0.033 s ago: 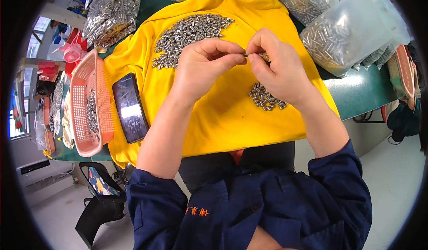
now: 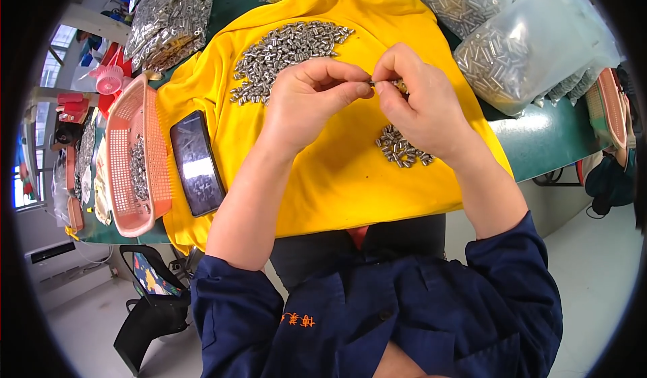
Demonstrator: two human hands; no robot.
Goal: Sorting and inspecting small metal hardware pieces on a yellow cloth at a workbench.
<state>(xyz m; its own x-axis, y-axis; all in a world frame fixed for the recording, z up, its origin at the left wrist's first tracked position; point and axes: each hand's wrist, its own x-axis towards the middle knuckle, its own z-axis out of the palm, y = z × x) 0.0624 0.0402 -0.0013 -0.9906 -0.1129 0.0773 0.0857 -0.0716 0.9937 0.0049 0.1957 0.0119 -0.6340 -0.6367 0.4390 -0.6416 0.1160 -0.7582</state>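
My left hand [image 2: 310, 101] and my right hand [image 2: 418, 98] meet fingertip to fingertip above a yellow cloth [image 2: 323, 196]. Pinched between them is a small dark metal piece [image 2: 371, 82], mostly covered by the fingers, so its exact kind does not show. Beyond my left hand lies a large pile of short metal sleeves [image 2: 290, 47], spread on the cloth. A smaller pile of similar metal sleeves [image 2: 397, 149] sits under and beside my right hand. Some metal bits also show behind the right fingers.
A dark phone [image 2: 197, 165] lies on the cloth's left side. Next to it stands a pink plastic basket [image 2: 121, 209] with metal parts inside. Clear bags of metal parts [image 2: 495, 64] crowd the far right, another full bag [image 2: 168, 24] the far left. The green table [image 2: 556, 142] ends at right.
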